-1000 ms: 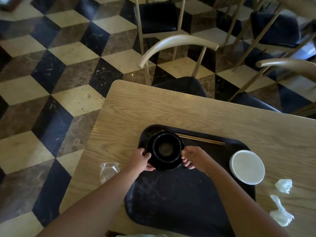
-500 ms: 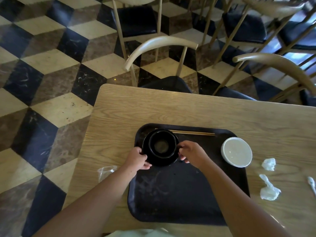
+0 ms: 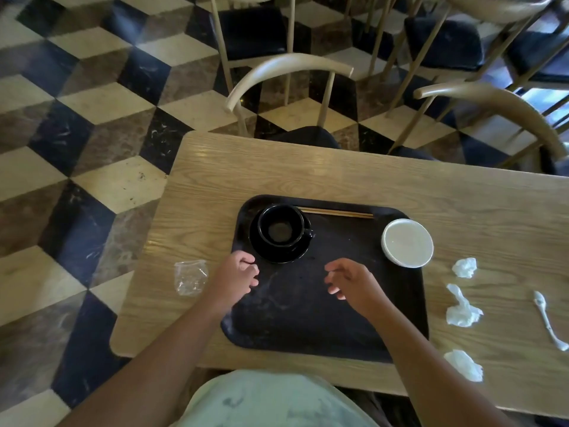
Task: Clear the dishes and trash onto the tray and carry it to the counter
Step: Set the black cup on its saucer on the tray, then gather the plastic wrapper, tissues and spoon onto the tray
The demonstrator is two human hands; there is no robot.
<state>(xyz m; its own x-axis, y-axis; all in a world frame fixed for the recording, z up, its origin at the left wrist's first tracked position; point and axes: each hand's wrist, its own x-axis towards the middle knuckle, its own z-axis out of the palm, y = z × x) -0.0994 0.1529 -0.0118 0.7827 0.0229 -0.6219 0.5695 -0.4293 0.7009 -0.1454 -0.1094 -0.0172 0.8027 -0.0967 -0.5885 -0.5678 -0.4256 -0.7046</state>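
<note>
Fingers of both hands hang loosely curled above the black tray [image 3: 308, 328], gripping nothing. The left hand [image 3: 235, 280] hovers over the tray's left edge, its fingers [image 3: 246, 262] bent inward toward the palm with a small gap between thumb and knuckles, just short of the black saucer [image 3: 277, 254] without touching it. The right hand [image 3: 351, 283] floats over the tray's middle, fingers [image 3: 334, 271] slightly parted and drooping, thumb tucked below, empty as well. On the tray's far left corner a black cup [image 3: 280, 224] stands upright on the saucer (a pale residue shows at its bottom), handle pointing right. Wooden chopsticks [image 3: 337, 212] lie along the tray's far rim, just beside the cup. A white round lid or shallow bowl [image 3: 407, 243] rests on the tray's right rim, partly overhanging the wooden table [image 3: 338, 177]. Off the tray, a crumpled clear plastic wrapper [image 3: 189, 277] lies on the table just left of the left hand. To the right of the tray lie three wads of white tissue: one [image 3: 465, 267] near the lid, a second [image 3: 462, 309] nearer the person, a third [image 3: 465, 368] close to the table's near edge. A white plastic spoon [image 3: 548, 318] lies further right.
</note>
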